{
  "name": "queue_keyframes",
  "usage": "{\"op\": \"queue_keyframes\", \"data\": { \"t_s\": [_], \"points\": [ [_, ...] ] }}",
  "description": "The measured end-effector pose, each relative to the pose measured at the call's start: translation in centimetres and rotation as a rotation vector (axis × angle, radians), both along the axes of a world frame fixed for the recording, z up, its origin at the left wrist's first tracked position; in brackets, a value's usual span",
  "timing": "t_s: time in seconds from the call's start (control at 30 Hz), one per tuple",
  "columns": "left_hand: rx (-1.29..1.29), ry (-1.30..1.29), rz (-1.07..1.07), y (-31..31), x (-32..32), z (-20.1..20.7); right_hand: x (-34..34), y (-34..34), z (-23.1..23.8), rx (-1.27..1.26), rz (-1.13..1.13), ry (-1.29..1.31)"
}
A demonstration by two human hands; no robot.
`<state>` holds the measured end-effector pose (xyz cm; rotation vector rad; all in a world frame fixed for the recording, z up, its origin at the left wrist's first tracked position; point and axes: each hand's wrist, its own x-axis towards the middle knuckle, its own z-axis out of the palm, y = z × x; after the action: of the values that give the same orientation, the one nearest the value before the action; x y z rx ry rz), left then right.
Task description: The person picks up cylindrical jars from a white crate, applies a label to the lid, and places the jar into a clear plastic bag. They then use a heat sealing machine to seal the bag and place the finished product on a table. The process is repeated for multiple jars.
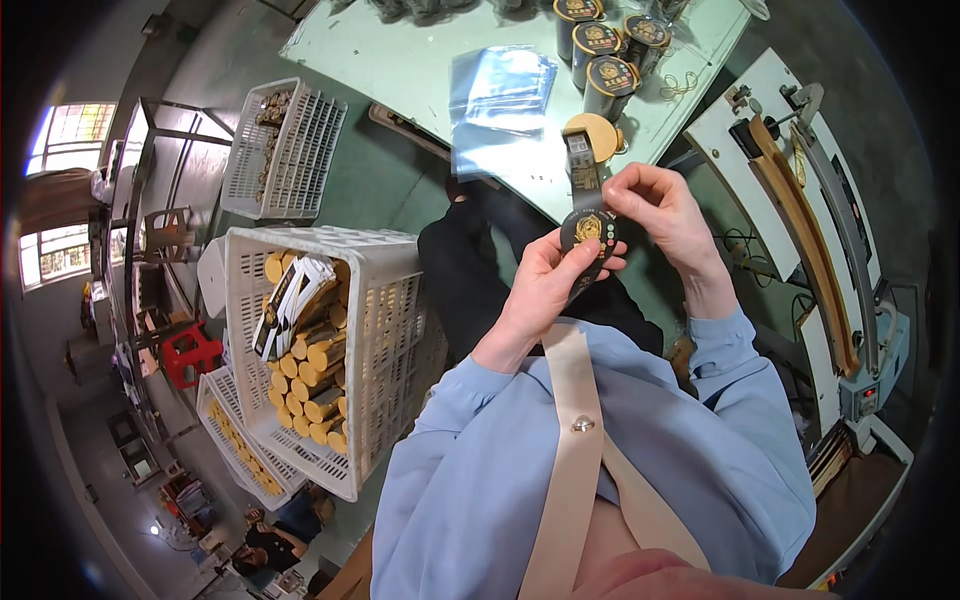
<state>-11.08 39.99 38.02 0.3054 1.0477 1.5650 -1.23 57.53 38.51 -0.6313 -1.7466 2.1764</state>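
In front of my lap, my left hand point(540, 285) grips a black label point(586, 225), with its thumb lying on the round part that bears a gold emblem. One strip of the label reaches up toward the table, and another hangs below the round part. The fingers of my right hand point(655, 210) are pinched together at the strip's right edge, just above the round part. Beyond the strip's upper end, a gold round lid point(592, 137) sits at the table edge. Several black canisters point(610, 85) with labelled gold lids stand behind it.
Clear plastic bags point(500, 100) lie on the pale green table point(400, 75). At left, a white crate point(390, 290) holds several gold cylinders point(315, 375) and a bundle of labels point(292, 305). Another crate point(285, 160) stands beyond. A long sealing machine point(820, 220) is at right.
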Motion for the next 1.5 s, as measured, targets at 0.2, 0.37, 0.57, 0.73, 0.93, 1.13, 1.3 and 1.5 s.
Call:
{"op": "queue_keyframes", "data": {
  "t_s": [0.2, 0.37, 0.57, 0.73, 0.93, 1.13, 1.3, 1.5],
  "points": [
    [0.014, 0.137, 0.11, 1.1, -0.2, 0.7, -0.6, 1.8, -0.7, 0.099, -0.097, -0.034],
    [0.059, 0.231, 0.277, -0.4, -1.1, 1.1, -0.5, 1.6, -3.3, 0.672, -0.286, -0.196],
    [0.001, 0.25, 0.31, -1.8, -1.5, 0.7, -2.5, 2.3, -9.7, 0.788, -0.287, -0.214],
    [-0.006, 0.235, 0.298, -2.1, -1.0, 0.1, -4.3, 2.6, -12.5, 0.605, -0.25, -0.147],
    [0.015, 0.218, 0.288, -2.2, -1.0, -0.1, -3.8, 1.3, -11.6, 0.657, -0.163, -0.137],
    [0.031, 0.243, 0.269, -1.4, -0.9, -0.1, -2.3, 0.3, -10.5, 0.813, -0.247, -0.079],
    [0.071, 0.243, 0.24, -0.5, -0.5, 0.4, 1.8, 1.9, -3.8, 0.561, -0.322, -0.126],
    [0.173, 0.175, 0.091, 1.5, 1.0, 0.7, 1.0, 1.4, 1.2, -0.006, 0.137, -0.076]
  ]
}}
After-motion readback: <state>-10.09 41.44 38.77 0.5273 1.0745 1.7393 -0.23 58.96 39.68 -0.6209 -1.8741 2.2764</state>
